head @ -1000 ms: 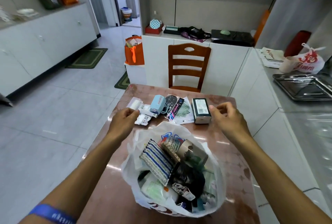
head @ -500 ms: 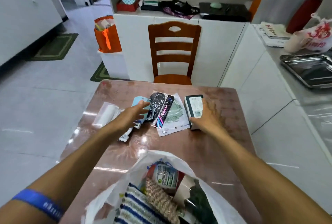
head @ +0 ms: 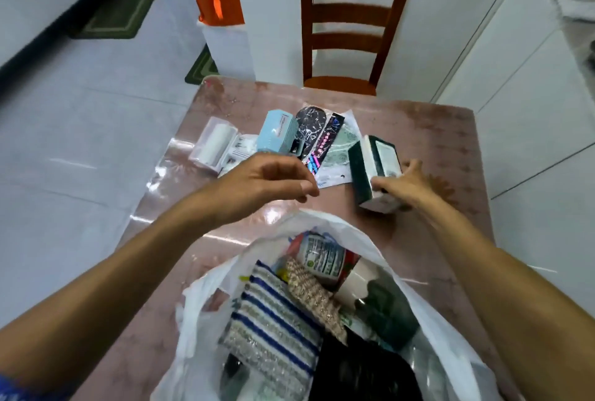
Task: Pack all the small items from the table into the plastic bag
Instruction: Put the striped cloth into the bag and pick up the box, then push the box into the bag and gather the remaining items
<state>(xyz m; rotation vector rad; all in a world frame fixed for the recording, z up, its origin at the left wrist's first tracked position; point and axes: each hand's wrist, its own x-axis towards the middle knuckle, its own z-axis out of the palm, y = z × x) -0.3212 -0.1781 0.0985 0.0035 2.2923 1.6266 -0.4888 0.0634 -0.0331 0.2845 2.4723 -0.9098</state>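
Right hand (head: 405, 185) grips dark green box (head: 370, 168), tilted off table (head: 450, 143). Left hand (head: 267, 181) loosely curled, seemingly empty. Next: carry box into plastic bag (head: 402, 275).

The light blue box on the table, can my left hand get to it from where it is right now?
Probably yes. The left hand hovers just in front of the light blue box holding nothing, with nothing between them.

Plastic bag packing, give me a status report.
Right hand grips green-and-white box, tilted up. Left hand empty, fingers loosely curled. Plastic bag open, partly filled. Blue box, flat packets remain on table.
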